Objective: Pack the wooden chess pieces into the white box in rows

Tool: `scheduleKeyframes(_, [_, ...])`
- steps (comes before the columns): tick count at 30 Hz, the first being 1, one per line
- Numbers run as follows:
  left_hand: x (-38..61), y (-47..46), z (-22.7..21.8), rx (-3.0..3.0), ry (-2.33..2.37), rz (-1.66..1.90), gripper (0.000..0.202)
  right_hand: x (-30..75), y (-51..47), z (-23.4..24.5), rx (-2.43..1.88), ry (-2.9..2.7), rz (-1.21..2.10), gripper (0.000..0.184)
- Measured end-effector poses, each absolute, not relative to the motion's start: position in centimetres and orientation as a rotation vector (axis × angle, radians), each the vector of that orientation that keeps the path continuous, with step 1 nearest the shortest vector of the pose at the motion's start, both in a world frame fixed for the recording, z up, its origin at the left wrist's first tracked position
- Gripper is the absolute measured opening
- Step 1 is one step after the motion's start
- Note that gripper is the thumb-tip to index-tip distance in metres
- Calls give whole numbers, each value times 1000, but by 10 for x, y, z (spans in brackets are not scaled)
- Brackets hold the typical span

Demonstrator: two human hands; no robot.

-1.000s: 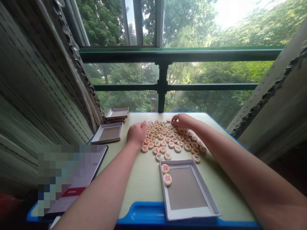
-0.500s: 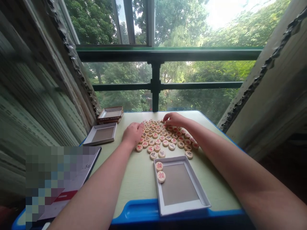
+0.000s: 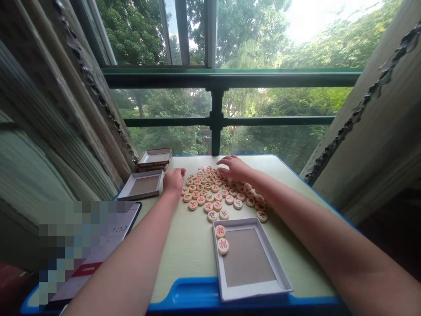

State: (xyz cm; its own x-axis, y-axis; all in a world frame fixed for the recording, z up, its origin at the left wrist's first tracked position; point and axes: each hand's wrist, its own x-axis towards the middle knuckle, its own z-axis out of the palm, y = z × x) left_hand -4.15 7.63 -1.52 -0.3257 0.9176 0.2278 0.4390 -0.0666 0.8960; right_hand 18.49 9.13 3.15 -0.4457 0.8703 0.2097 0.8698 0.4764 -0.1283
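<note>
Several round Chinese chess pieces [image 3: 209, 198] with red or black characters lie spread over the middle of the table. Left of them, my left hand [image 3: 173, 180] is closed with its fingers curled; whether anything is inside is hidden. My right hand [image 3: 235, 167] hovers over the back right of the pieces, fingers apart and stretched to the left, with nothing seen in them. A shallow white box tray [image 3: 283, 281] sits at the front. Two pieces marked with a red 相 [image 3: 222, 246] lie along its left side, one in front of the other.
A second white tray [image 3: 124, 192] lies at the left, with brown-edged box parts [image 3: 151, 166] stacked behind it. Nearer me is a screen device [image 3: 108, 245], partly pixelated. The table has a blue edge [image 3: 194, 289] in front; a green railing [image 3: 215, 116] and window stand beyond.
My left hand has moved left, off the edge of the pieces, and its fingers have curled in. My right hand's fingers have spread and lifted. The view has shifted slightly.
</note>
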Motion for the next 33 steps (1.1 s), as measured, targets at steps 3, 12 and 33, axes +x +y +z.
scheduleKeyframes(3, [-45, 80, -15, 1089, 1593, 1499, 32, 172, 89, 29, -1279, -2633, 53, 41])
scheduleKeyframes(12, [-51, 75, -15, 1315, 1525, 1374, 46, 161, 84, 26, -1230, -2652, 79, 33])
scheduleKeyframes(33, [-39, 56, -2, 2323, 1657, 775, 25, 155, 78, 30, -1327, -2655, 118, 25])
